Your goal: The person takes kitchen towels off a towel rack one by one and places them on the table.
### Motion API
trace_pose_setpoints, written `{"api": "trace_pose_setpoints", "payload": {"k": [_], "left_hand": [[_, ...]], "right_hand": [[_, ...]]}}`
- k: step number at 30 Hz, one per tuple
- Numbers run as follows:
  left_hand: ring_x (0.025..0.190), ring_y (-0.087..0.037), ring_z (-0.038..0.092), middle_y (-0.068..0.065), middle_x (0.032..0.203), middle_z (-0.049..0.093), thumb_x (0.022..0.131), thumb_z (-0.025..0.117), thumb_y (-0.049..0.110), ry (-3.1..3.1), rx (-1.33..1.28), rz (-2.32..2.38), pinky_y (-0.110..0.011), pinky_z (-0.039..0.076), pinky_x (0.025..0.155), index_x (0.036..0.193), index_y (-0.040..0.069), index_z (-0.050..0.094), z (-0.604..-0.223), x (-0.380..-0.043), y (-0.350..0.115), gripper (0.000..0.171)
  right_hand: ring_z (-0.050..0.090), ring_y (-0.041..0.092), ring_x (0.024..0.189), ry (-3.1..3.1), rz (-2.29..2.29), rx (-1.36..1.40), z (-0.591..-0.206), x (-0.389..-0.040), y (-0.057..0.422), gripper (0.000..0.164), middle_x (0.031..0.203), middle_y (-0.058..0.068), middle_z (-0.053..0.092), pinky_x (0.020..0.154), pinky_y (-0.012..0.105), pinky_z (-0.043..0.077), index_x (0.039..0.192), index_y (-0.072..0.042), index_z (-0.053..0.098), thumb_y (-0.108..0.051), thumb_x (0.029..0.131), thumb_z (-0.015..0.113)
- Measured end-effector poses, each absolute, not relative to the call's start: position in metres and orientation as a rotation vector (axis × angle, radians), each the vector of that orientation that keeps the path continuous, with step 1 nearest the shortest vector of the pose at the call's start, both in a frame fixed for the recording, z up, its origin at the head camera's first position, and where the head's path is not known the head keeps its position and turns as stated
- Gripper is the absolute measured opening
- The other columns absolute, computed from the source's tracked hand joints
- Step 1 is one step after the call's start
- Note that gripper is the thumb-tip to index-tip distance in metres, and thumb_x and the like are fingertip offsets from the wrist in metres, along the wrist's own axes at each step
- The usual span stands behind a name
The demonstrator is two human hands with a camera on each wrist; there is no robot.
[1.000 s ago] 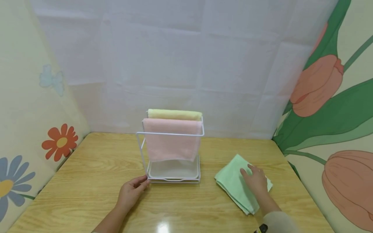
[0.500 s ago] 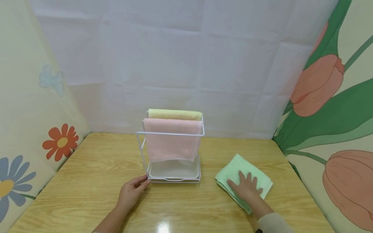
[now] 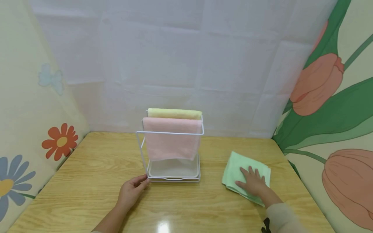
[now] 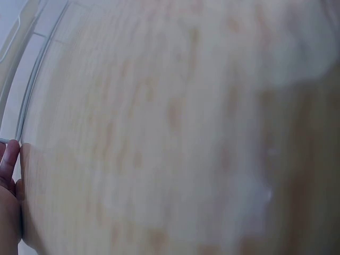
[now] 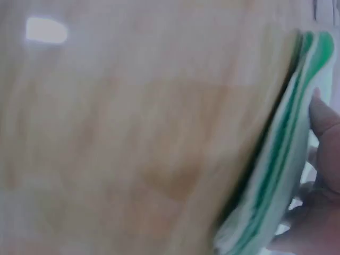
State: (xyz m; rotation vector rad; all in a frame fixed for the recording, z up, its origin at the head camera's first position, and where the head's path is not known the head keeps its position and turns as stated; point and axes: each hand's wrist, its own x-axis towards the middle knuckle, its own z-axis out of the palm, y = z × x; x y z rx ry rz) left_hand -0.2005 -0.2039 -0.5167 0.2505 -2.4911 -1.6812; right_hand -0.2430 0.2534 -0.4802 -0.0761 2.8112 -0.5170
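Observation:
My left hand [image 3: 131,192] pinches the front left bottom corner of a white wire rack [image 3: 170,133]. The left wrist view catches its fingertips [image 4: 11,154] on the wire at the left edge. Over the rack's bars hang a pink towel [image 3: 173,144] and, behind it, a yellow towel [image 3: 175,113]. To the right, a folded mint-green towel [image 3: 235,165] lies on the table. My right hand [image 3: 253,184] presses on top of it with fingers spread. Several stacked layers show along the green towel's edge [image 5: 279,164] in the right wrist view.
A shallow white tray [image 3: 173,169] sits in the rack's base. The wooden table [image 3: 102,161] meets a white cloth backdrop [image 3: 163,58]. Flower-printed panels stand at the left [image 3: 26,106] and right [image 3: 309,132] sides.
The right hand has spread out on the green towel and turned it counterclockwise, shifting it slightly right. The left hand and the rack stay where they were.

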Motion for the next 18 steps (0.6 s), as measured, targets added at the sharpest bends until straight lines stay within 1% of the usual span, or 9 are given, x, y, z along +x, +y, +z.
{"api": "trace_pose_setpoints", "payload": {"k": [3, 8, 14, 16, 18], "left_hand": [[0.078, 0.008, 0.062, -0.015, 0.11, 0.073, 0.09, 0.072, 0.02, -2.483, 0.25, -1.687, -0.013, 0.052, 0.073, 0.118, -0.001, 0.067, -0.518, -0.201, -0.203, 0.035], [0.076, 0.006, 0.064, -0.013, 0.104, 0.075, 0.09, 0.071, 0.017, -2.46, 0.252, -1.729, -0.014, 0.053, 0.072, 0.118, -0.002, 0.067, -0.516, -0.201, -0.202, 0.034], [0.076, 0.005, 0.064, -0.013, 0.101, 0.076, 0.09, 0.071, 0.02, -2.449, 0.222, -1.724, -0.014, 0.053, 0.071, 0.117, -0.004, 0.067, -0.518, -0.201, -0.203, 0.037], [0.074, 0.005, 0.064, -0.011, 0.097, 0.076, 0.089, 0.072, 0.021, -2.427, 0.2, -1.723, -0.013, 0.053, 0.07, 0.116, -0.005, 0.068, -0.519, -0.201, -0.203, 0.037], [0.073, 0.004, 0.065, -0.008, 0.093, 0.077, 0.088, 0.073, 0.02, -2.403, 0.177, -1.719, -0.013, 0.053, 0.067, 0.113, -0.005, 0.068, -0.519, -0.2, -0.203, 0.036]], "right_hand": [[0.004, 0.059, 0.142, 2.812, -0.476, -0.12, -0.477, -0.246, 0.264, 0.076, 0.157, 0.036, 0.01, 0.109, 0.077, 0.007, 0.153, -0.008, 0.029, -0.049, 0.096, 0.056], [0.008, 0.062, 0.14, 2.839, -0.438, -0.133, -0.472, -0.248, 0.278, 0.072, 0.154, 0.04, 0.011, 0.109, 0.076, 0.011, 0.152, -0.004, 0.03, -0.04, 0.097, 0.059], [0.009, 0.062, 0.139, 2.892, -0.432, -0.051, -0.463, -0.247, 0.285, 0.068, 0.153, 0.042, 0.01, 0.111, 0.074, 0.014, 0.15, 0.0, 0.031, -0.028, 0.096, 0.062], [0.01, 0.062, 0.139, 2.908, -0.466, -0.007, -0.462, -0.246, 0.282, 0.064, 0.153, 0.042, 0.01, 0.111, 0.073, 0.017, 0.15, 0.002, 0.03, -0.023, 0.098, 0.058], [0.012, 0.061, 0.139, 2.914, -0.524, 0.032, -0.463, -0.243, 0.276, 0.059, 0.153, 0.041, 0.009, 0.111, 0.072, 0.019, 0.15, 0.003, 0.029, -0.019, 0.1, 0.049]]}}
